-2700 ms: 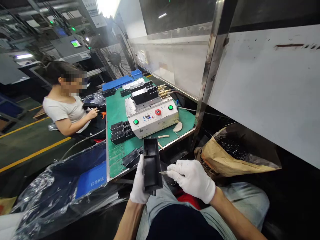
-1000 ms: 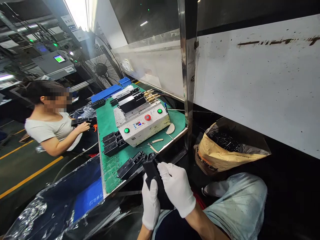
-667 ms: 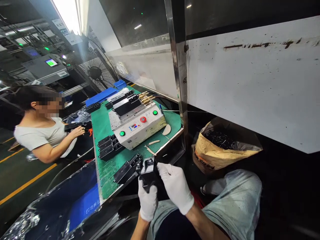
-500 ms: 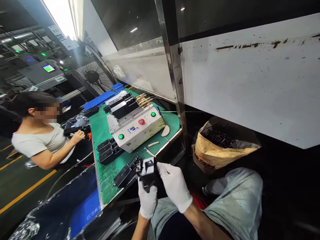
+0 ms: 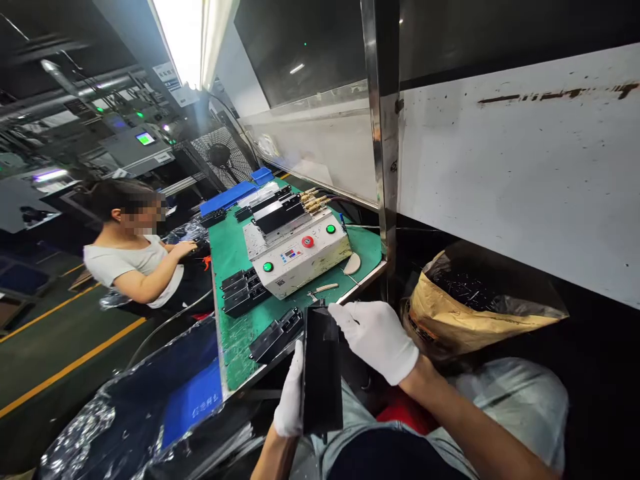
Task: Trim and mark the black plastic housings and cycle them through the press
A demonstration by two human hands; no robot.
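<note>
Left hand [image 5: 291, 399] grips the long black housing [image 5: 321, 375] upright; right hand [image 5: 376, 337] pinches its top edge (blade hidden). I'd brace it steady, trimming lightly.

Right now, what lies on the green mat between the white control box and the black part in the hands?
In the head view, a light-handled tool lies between the control box and the black part.

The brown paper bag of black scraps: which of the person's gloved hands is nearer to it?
Right. The right hand is at the top of the black plastic part, just left of the brown paper bag; the left hand grips the part's far side.
</note>
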